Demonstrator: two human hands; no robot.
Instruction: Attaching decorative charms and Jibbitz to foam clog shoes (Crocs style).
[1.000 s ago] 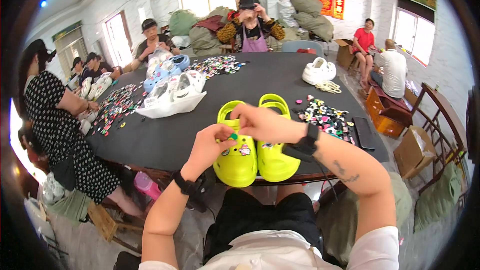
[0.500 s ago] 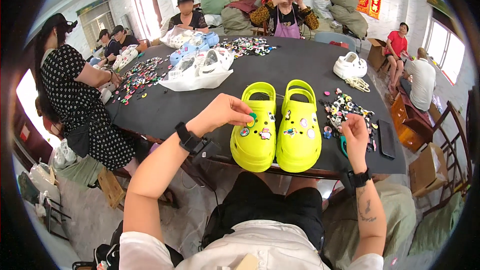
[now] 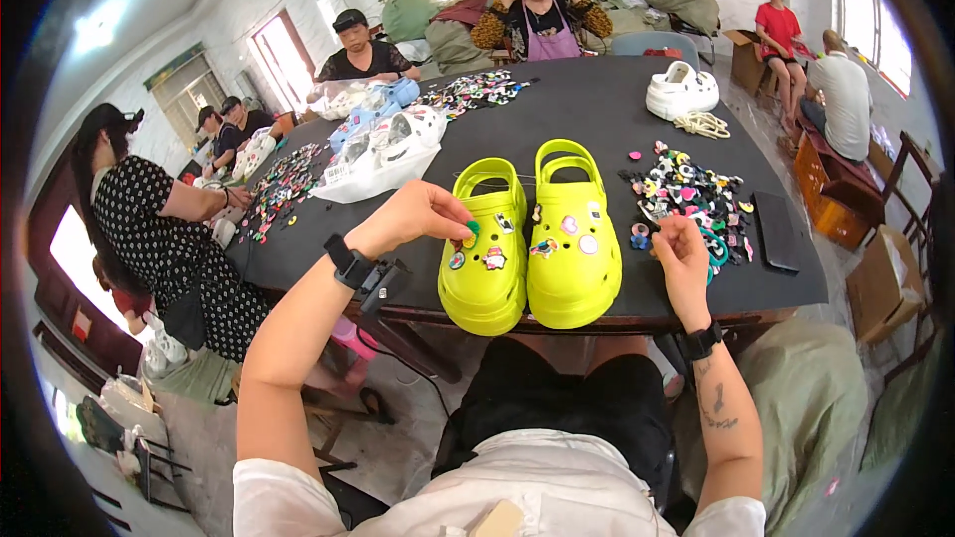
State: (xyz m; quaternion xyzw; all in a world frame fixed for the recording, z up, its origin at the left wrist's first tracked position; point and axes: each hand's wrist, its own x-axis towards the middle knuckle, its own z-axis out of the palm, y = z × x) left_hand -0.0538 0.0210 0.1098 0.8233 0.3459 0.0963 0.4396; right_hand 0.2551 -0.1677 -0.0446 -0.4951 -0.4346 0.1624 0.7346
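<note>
From the head view, two lime-green foam clogs (image 3: 532, 234) dotted with small colourful charms stand side by side on the black surface (image 3: 587, 104). The left hand (image 3: 418, 216) pinches a green charm (image 3: 474, 228) at the left clog. The right hand (image 3: 681, 254), fingers curled, rests beside the scattered charm pile (image 3: 686, 184); whether it holds anything cannot be told.

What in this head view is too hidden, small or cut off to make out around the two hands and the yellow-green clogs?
- Left hand: its fingertips cover the small piece pinched against the left clog.
- Right hand: seen from the back, so anything under its fingers in the charm pile is hidden.
- Charms on the right clog: too small to tell their shapes.
- Dark flat phone-like slab: face unreadable.
</note>
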